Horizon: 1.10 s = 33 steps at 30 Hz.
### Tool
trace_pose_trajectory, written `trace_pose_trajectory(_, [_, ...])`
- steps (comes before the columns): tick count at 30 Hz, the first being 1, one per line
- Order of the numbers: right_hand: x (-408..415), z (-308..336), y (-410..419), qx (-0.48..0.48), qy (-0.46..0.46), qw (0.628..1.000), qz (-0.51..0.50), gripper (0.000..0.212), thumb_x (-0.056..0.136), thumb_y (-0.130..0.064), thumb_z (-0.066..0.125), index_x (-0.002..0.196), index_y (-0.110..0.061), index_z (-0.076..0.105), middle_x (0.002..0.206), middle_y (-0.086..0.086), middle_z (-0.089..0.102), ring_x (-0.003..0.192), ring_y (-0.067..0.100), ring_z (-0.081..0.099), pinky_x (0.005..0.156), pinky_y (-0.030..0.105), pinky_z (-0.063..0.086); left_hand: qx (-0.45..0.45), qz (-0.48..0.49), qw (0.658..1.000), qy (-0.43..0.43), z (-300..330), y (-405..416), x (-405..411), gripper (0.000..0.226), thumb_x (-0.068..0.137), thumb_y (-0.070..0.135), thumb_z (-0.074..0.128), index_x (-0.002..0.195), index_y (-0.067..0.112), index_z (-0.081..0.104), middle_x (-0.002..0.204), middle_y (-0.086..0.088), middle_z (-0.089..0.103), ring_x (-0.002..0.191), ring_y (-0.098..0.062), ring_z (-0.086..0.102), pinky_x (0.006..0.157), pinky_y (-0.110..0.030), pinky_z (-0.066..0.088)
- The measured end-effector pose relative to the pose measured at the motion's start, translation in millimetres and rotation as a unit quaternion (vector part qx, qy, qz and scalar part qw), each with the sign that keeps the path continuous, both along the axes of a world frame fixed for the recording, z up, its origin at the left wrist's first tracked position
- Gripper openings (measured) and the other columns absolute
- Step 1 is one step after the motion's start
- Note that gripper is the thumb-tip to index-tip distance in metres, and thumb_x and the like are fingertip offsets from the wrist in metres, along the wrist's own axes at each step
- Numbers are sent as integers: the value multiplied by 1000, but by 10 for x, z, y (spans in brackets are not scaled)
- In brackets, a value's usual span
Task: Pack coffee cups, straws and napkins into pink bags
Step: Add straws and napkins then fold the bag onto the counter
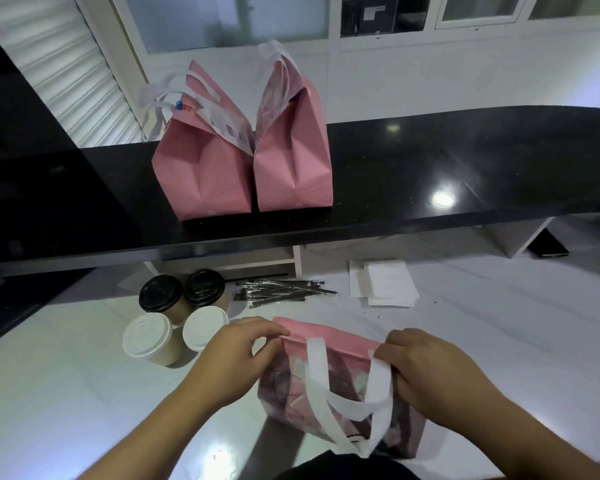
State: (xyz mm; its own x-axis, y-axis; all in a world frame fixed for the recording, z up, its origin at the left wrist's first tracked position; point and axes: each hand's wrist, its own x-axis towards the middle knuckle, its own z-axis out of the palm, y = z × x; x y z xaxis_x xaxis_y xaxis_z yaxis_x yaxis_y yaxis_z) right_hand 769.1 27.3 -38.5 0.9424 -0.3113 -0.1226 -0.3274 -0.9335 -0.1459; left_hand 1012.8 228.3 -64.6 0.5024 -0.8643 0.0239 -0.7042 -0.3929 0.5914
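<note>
A pink bag (340, 389) with white handles stands on the white counter right in front of me. My left hand (238, 355) pinches the left end of its top rim, and my right hand (426, 368) pinches the right end beside a handle strap. To the left of the bag stand several paper coffee cups, two with white lids (149, 337) and two with black lids (161, 292). Behind the bag lies a bundle of wrapped straws (281, 291). A small stack of white napkins (383, 284) lies to their right.
Two more pink bags (201, 168) (293, 157) stand side by side on the raised black shelf (447, 168) behind the counter, a printed slip tucked into the left one. White counter (84, 393) spreads to the left and right of my hands.
</note>
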Motion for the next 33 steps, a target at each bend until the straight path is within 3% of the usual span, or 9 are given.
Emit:
trace_pose_trajectory(4, [-165,272,-69,49,-9,998,-44,24,93,-28,51,102,-32,73,91,-15,61,84,9,60,68,26,50,-90,8,996,19,137,-227,-25,32,98,26,67,124,45,68,122,36,59,118,10,55,92,-5,43])
trace_pose_trajectory(10, [-389,1132,-382,47,-95,975,-197,25,87,-36,57,63,-33,61,59,-11,58,55,7,60,43,19,42,-205,37,975,73,438,-688,-155,38,97,20,68,123,45,58,123,26,54,114,-1,61,86,-8,49])
trace_pose_trajectory(12, [-405,1461,-524,41,-135,961,-236,23,85,-42,60,63,-34,64,54,-11,62,57,4,64,40,19,46,-218,23,972,83,550,-825,-238,32,96,28,67,121,46,57,121,28,53,112,-1,61,84,-6,46])
trace_pose_trajectory(15, [-322,1861,-818,-5,-183,943,-279,24,89,-42,66,73,-26,74,54,-9,65,50,14,63,50,40,59,-233,-12,967,98,759,-1042,-360,30,90,50,58,120,47,59,121,30,53,110,0,60,82,-6,46])
trace_pose_trajectory(18, [-95,2118,-1117,-55,-245,922,-294,39,93,-41,65,64,-15,70,51,0,61,49,21,59,47,31,51,-232,-40,963,131,913,-1298,-417,30,88,51,57,117,59,55,121,33,53,115,7,56,84,-3,44])
trace_pose_trajectory(21, [285,2223,-1437,-52,-277,908,-308,41,96,-37,61,60,-18,64,53,-1,59,47,18,56,43,22,36,-199,-66,969,131,993,-1585,-393,39,97,38,63,124,64,50,128,36,51,120,15,51,84,-1,44])
trace_pose_trajectory(24, [755,2223,-1763,-46,-290,902,-317,35,97,-31,58,69,-13,65,62,5,62,53,21,57,47,24,39,-179,-71,971,143,1036,-1852,-333,49,98,38,62,143,48,47,141,28,50,125,15,48,92,-6,43])
trace_pose_trajectory(28, [1331,2124,-2095,-40,-300,894,-330,25,93,-22,57,71,-9,61,66,8,60,56,24,55,52,28,41,-153,-60,970,177,1022,-2114,-215,63,93,48,61,151,52,36,147,26,49,124,17,50,100,-17,46])
trace_pose_trajectory(33, [1884,1953,-2321,-16,-303,893,-333,29,91,-16,56,63,-13,47,63,4,50,54,20,47,49,27,32,-137,-6,976,168,929,-2367,28,74,93,45,64,159,45,29,152,16,51,133,-3,54,113,-37,48])
